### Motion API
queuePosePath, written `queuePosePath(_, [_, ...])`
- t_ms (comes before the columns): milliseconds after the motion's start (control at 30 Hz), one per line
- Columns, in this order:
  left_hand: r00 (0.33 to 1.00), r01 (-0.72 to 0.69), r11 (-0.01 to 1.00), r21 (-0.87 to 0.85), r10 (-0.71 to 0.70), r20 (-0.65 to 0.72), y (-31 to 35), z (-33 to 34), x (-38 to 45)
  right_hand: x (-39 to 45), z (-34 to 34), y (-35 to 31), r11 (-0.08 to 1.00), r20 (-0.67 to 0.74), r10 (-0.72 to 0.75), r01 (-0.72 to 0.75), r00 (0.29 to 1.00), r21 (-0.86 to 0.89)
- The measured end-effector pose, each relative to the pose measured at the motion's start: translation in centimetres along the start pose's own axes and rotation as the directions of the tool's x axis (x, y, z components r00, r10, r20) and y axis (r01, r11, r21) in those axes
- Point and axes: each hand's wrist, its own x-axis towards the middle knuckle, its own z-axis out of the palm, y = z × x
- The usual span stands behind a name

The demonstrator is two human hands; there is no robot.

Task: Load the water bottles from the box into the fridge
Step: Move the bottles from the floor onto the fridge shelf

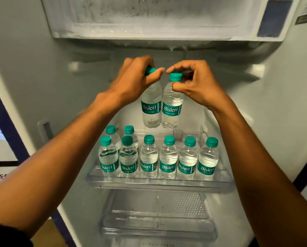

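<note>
Currently 2 bottles held by cap above shelf [159,183]: left bottle [151,106] pinched in left hand [136,77], right bottle [172,106] in right hand [193,82]. 8 bottles [168,157] already shelved. Risks: cap-only grip slipping; lowered bottles toppling front row.

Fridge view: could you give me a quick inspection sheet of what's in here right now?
Surface: clear fridge shelf, front row filled side to side.
Job's things: eight Bisleri water bottles standing on it, six in front, two behind at left; two more bottles in the air, left one, right one.
Clutter: nothing seen.
Grippers: left hand and right hand each pinch a bottle at its green cap.
Cables: nothing seen.
Surroundings: frosted freezer compartment above, clear crisper drawer below.
</note>
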Motion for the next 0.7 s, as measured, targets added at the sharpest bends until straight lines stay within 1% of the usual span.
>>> queuePosePath(133, [0.997,0.012,0.999,0.045,-0.016,0.078,-1.1,1.1,0.1,0.2,1.4,0.5,0.997,0.031,0.042,-0.04,0.999,-0.067])
queuePosePath(300, [0.966,0.1,0.993,0.063,-0.112,0.232,-2.4,2.1,-1.1,-0.4,3.2,1.4,0.98,0.087,0.157,-0.144,0.984,-0.139])
queuePosePath(467, [0.901,0.183,0.982,0.056,-0.19,0.39,-3.5,3.6,-2.4,-1.6,4.4,1.9,0.951,0.175,0.261,-0.223,0.949,-0.214])
queuePosePath(567, [0.856,0.163,0.981,0.11,-0.195,0.478,-3.9,4.7,-3.2,-2.5,4.9,2.3,0.932,0.228,0.315,-0.255,0.921,-0.259])
queuePosePath(700, [0.8,0.16,0.971,0.178,-0.233,0.553,-4.3,6.3,-4.2,-3.3,5.4,3.1,0.906,0.27,0.372,-0.285,0.888,-0.314])
